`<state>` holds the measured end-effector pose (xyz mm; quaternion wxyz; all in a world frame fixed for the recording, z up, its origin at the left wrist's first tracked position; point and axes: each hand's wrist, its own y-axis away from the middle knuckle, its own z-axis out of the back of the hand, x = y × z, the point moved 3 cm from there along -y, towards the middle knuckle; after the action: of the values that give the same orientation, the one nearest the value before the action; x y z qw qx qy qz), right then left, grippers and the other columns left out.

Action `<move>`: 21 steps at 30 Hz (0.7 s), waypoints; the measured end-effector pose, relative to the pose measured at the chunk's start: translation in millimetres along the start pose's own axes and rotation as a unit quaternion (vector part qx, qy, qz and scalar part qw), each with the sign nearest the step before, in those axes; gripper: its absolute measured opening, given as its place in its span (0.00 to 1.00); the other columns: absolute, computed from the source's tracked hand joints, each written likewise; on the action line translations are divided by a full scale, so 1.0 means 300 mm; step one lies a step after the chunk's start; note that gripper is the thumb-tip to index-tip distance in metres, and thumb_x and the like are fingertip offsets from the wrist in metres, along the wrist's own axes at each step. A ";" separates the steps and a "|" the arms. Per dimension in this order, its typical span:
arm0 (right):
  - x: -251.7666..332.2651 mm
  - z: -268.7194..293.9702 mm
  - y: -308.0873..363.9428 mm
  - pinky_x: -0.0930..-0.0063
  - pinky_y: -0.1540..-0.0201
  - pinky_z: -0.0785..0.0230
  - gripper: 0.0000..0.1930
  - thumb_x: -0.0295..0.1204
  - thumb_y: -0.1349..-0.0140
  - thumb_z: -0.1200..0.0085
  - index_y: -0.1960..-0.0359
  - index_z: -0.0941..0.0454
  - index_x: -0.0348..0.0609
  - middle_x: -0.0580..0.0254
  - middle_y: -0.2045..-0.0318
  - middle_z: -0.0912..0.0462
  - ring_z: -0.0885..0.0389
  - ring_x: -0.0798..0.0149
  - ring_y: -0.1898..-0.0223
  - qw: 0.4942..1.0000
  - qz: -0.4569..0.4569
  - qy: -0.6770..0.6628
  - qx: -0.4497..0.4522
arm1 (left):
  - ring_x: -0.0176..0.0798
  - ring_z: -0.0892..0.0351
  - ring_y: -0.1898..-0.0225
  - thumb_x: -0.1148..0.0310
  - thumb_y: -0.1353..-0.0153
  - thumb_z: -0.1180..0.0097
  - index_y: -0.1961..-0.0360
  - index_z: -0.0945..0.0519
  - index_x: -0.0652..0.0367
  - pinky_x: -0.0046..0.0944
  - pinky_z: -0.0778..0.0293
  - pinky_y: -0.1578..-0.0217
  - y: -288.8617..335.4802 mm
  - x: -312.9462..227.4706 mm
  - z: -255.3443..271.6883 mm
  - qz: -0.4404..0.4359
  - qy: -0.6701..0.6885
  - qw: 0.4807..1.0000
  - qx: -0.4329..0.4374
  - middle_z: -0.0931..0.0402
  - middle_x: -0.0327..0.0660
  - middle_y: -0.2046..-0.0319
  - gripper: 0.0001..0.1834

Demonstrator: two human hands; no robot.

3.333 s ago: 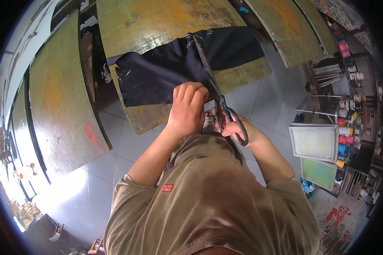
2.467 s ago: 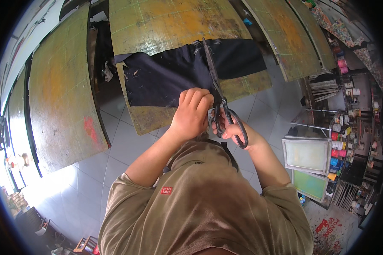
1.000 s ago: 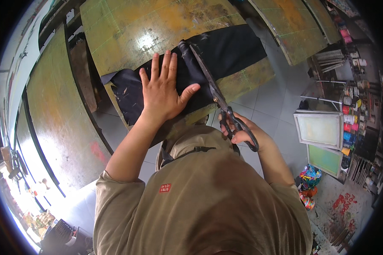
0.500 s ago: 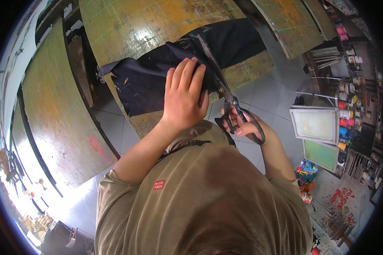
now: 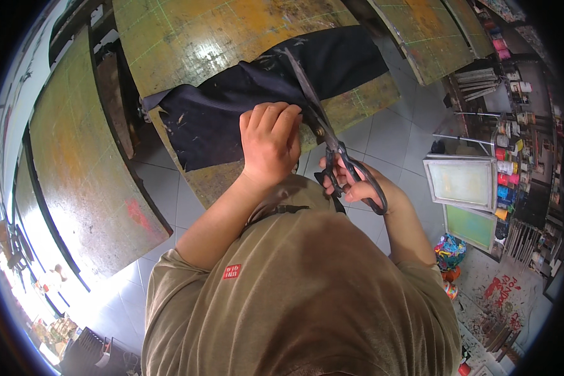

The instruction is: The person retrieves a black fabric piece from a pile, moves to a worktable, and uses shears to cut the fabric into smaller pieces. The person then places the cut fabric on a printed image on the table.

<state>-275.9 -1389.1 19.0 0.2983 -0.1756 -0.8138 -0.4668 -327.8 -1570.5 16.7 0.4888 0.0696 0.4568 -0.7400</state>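
A dark navy-black piece of cloth (image 5: 210,133) lies wrinkled across the near end of a stained yellow-green board (image 5: 185,53). My left hand (image 5: 268,141) rests on the cloth with its fingers curled and drawn together, pinching the fabric close to the blades. In my right hand (image 5: 358,180) are large black-handled scissors (image 5: 320,130), my fingers through the handle loops. Their long, worn blades point away from me over the cloth and look nearly closed together. Part of the lower blade and the cloth's near edge are hard to make out beside my left fingers.
Another long board (image 5: 84,169) stands to the left and one more (image 5: 423,44) at the far right, with gaps showing the grey tiled floor (image 5: 382,135). On the right are framed screens (image 5: 460,182), shelves with several paint pots (image 5: 506,168) and a colourful bundle (image 5: 450,250).
My left hand has gone from lying flat with fingers stretched to curled fingers gripping the cloth, slightly nearer to me. The scissors stay in my right hand, barely shifted.
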 end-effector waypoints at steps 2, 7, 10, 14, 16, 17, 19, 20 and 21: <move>0.002 0.005 0.013 0.76 0.58 0.35 0.31 0.25 0.64 0.48 0.50 0.34 0.43 0.63 0.66 0.29 0.30 0.67 0.62 1.000 -0.008 0.007 -0.001 | 0.40 0.28 0.65 0.76 0.58 0.43 0.66 0.25 0.57 0.39 0.39 0.64 0.000 0.000 0.000 0.003 0.000 1.000 -0.009 0.27 0.37 0.68 0.14; 0.023 0.012 0.045 0.79 0.63 0.35 0.29 0.26 0.64 0.48 0.52 0.34 0.43 0.64 0.68 0.29 0.30 0.70 0.65 0.998 -0.041 0.040 0.007 | 0.40 0.28 0.65 0.76 0.58 0.43 0.67 0.24 0.57 0.38 0.40 0.64 0.000 -0.002 -0.003 -0.019 -0.002 1.000 -0.025 0.27 0.36 0.69 0.13; 0.034 0.004 0.041 0.80 0.64 0.35 0.28 0.27 0.64 0.47 0.53 0.33 0.42 0.64 0.69 0.29 0.30 0.72 0.67 0.998 -0.048 0.044 -0.003 | 0.39 0.28 0.66 0.77 0.59 0.42 0.68 0.24 0.57 0.38 0.39 0.65 -0.003 -0.010 0.002 -0.026 -0.005 0.999 -0.027 0.27 0.36 0.70 0.13; 0.020 0.002 0.011 0.81 0.65 0.35 0.28 0.28 0.63 0.45 0.54 0.33 0.41 0.64 0.70 0.30 0.31 0.73 0.69 0.999 -0.013 0.048 -0.012 | 0.40 0.27 0.67 0.80 0.59 0.41 0.69 0.23 0.58 0.37 0.39 0.66 -0.009 -0.019 0.011 -0.028 -0.006 0.999 -0.028 0.26 0.37 0.71 0.12; 0.018 0.001 0.002 0.82 0.65 0.35 0.28 0.28 0.64 0.45 0.54 0.33 0.41 0.64 0.70 0.31 0.31 0.73 0.69 0.999 -0.008 0.038 -0.022 | 0.39 0.27 0.67 0.80 0.60 0.41 0.69 0.23 0.58 0.36 0.39 0.66 -0.008 -0.018 0.014 -0.028 -0.009 0.999 -0.027 0.26 0.37 0.71 0.13; 0.014 0.003 0.000 0.81 0.65 0.35 0.28 0.28 0.64 0.45 0.54 0.33 0.41 0.64 0.70 0.31 0.31 0.73 0.69 0.999 -0.007 0.032 -0.022 | 0.39 0.27 0.67 0.80 0.60 0.41 0.69 0.23 0.58 0.36 0.39 0.66 -0.007 -0.018 0.014 -0.027 -0.010 0.999 -0.025 0.26 0.37 0.71 0.13; -0.002 0.005 -0.004 0.81 0.66 0.35 0.28 0.28 0.63 0.45 0.54 0.33 0.42 0.65 0.70 0.32 0.31 0.73 0.69 1.000 -0.005 0.021 -0.021 | 0.39 0.27 0.67 0.80 0.60 0.41 0.69 0.23 0.58 0.36 0.39 0.66 -0.007 -0.018 0.015 -0.027 -0.011 0.999 -0.019 0.26 0.37 0.71 0.13; -0.014 0.010 -0.007 0.81 0.66 0.35 0.28 0.27 0.64 0.45 0.54 0.33 0.42 0.65 0.70 0.32 0.31 0.73 0.69 1.000 -0.004 0.006 -0.015 | 0.39 0.27 0.67 0.80 0.60 0.41 0.69 0.23 0.58 0.37 0.39 0.66 -0.006 -0.019 0.015 -0.028 -0.011 0.999 -0.015 0.26 0.37 0.71 0.13; -0.027 0.017 -0.009 0.81 0.66 0.35 0.28 0.27 0.64 0.45 0.53 0.34 0.42 0.65 0.70 0.32 0.31 0.74 0.70 1.000 -0.002 -0.009 -0.008 | 0.39 0.27 0.67 0.80 0.61 0.41 0.69 0.23 0.58 0.37 0.39 0.65 -0.007 -0.019 0.015 -0.029 -0.011 0.999 -0.010 0.26 0.37 0.71 0.13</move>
<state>-272.9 -1386.1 10.0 0.2887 -0.1801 -0.8130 -0.4724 -324.8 -1569.9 23.6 0.4731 0.0434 0.4606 -0.7498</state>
